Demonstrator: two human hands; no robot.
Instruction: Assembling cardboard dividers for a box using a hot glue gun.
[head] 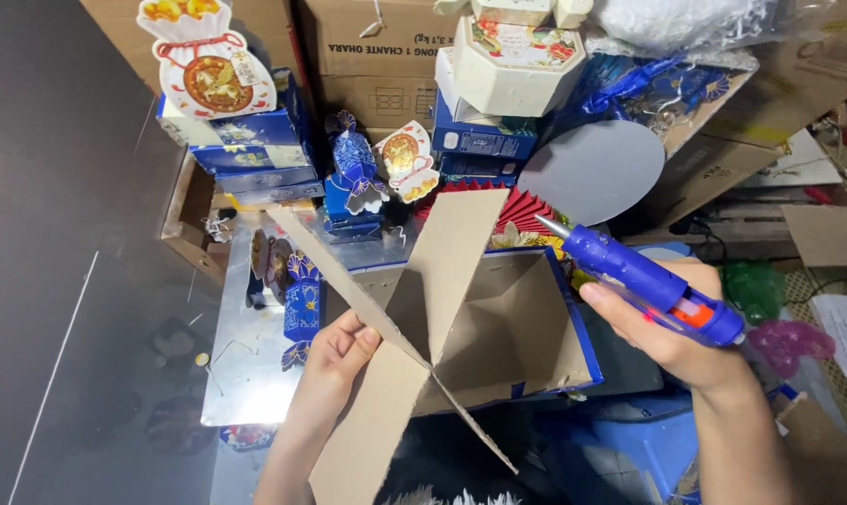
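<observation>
Head view: left hand pinches the crossed cardboard divider, likely light, stiff and easily creased, best gripped at an edge, while right hand grips the glue gun.

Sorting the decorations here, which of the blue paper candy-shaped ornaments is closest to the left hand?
The blue ornament lying on the shiny sheet, just left of the left hand. The other one stands farther back among the boxes.

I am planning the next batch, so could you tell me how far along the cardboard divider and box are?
Looks done: two cardboard strips are slotted into a cross-shaped divider. In hand: the left hand grips one strip of it over the open blue-edged box, while the right hand aims a blue glue gun toward it. Left: the divider stands tilted, not seated in the box, and no glue is visible on it.
</observation>
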